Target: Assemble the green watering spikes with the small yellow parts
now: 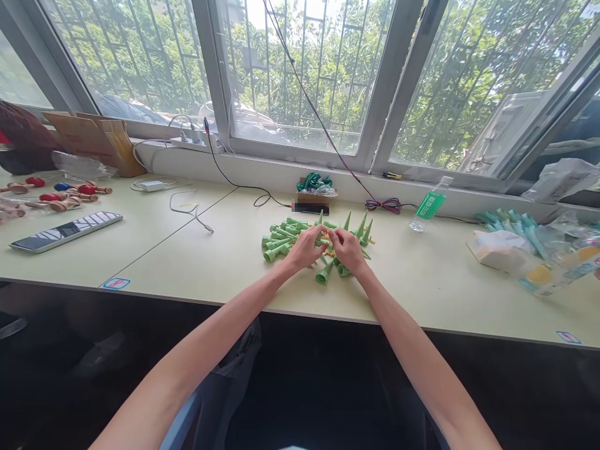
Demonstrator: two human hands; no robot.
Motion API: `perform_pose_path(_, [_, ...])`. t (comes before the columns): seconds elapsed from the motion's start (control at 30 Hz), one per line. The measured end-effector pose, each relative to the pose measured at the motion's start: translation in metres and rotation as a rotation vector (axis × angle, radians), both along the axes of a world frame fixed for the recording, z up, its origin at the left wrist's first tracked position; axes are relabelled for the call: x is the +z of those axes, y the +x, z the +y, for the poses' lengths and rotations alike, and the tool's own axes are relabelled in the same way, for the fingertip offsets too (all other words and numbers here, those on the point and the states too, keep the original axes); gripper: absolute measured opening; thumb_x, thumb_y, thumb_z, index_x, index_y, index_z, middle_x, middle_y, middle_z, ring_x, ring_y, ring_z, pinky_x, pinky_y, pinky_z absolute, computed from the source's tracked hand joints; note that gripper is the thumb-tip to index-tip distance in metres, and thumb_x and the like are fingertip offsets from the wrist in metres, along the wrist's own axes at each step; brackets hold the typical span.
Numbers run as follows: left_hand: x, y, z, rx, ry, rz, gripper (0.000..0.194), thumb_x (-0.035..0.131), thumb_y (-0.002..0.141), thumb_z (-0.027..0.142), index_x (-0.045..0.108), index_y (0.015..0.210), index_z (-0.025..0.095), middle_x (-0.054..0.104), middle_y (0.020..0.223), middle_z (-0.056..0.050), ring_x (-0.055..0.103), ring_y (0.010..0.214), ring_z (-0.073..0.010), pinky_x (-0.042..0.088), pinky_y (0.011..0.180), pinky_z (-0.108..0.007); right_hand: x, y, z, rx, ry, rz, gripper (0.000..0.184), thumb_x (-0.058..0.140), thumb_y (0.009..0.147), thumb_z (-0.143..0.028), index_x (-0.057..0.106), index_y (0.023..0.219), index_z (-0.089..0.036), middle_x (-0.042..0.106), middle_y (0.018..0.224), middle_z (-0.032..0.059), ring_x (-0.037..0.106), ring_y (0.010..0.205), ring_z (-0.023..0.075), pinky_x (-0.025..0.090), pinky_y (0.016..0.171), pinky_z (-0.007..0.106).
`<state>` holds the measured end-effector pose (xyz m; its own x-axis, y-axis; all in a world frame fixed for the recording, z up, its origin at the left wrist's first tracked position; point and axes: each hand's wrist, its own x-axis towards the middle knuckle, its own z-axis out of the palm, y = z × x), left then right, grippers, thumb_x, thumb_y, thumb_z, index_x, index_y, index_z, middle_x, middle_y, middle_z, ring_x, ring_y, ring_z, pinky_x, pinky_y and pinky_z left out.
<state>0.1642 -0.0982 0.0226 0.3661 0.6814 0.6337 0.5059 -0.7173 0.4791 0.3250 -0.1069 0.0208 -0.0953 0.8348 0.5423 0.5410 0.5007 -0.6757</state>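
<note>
My left hand (307,248) and my right hand (347,250) meet over a pile on the table, fingertips pinched close together. A light green plastic cone (323,242) shows at the fingers of my left hand, which appears closed on it. Whatever my right fingers pinch is too small and covered to make out. More green cones (277,251) lie to the left of my hands. Several others stand point up behind my right hand, such as one cone (364,233). A wide-mouthed cone (323,275) lies in front, its opening towards me. Small yellow pieces (329,254) show between and under my hands.
Behind the pile are a black phone (313,208) on a cable and a small box (315,187) with dark green items. A water bottle (424,205) and tissue pack (497,250) stand right. Leftward lie a white-edged device (68,231), a cable (187,212) and wooden toys (60,199).
</note>
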Motion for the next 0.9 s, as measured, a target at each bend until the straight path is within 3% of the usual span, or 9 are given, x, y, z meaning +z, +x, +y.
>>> perform_pose_path(0.13, [-0.0006,-0.0001,0.0013,0.049,-0.008,-0.008,0.024,0.063,0.081,0.019,0.06,0.104,0.019,0.067,0.1,-0.005,0.062,0.089,-0.0204,0.049,0.08,-0.033,0.0015,0.0002,-0.0018,0.052,-0.007,0.017,0.036,0.049,0.09,-0.055,0.056,0.079,-0.021,0.054,0.063,-0.0004,0.047,0.057,0.0152,0.038,0.059,0.028])
perform_pose_path(0.33, [-0.0003,-0.0006,0.0007,0.031,-0.013,-0.003,0.023,0.062,0.082,0.021,0.059,0.105,0.018,0.066,0.1,-0.005,0.062,0.089,-0.0203,0.049,0.08,-0.032,0.0019,0.001,-0.002,0.079,-0.014,0.025,0.03,0.05,0.089,-0.048,0.055,0.078,-0.021,0.057,0.067,0.0009,0.05,0.06,0.0156,0.039,0.06,0.028])
perform_pose_path(0.9, [0.0027,0.0001,-0.0027,-0.045,-0.033,0.006,0.024,0.066,0.084,0.027,0.06,0.105,0.019,0.068,0.099,-0.005,0.063,0.088,-0.0192,0.049,0.08,-0.031,0.0015,0.0013,-0.0005,0.019,0.023,-0.05,0.048,0.035,0.093,-0.059,0.036,0.061,-0.023,0.044,0.056,-0.0006,0.037,0.056,0.0144,0.031,0.056,0.029])
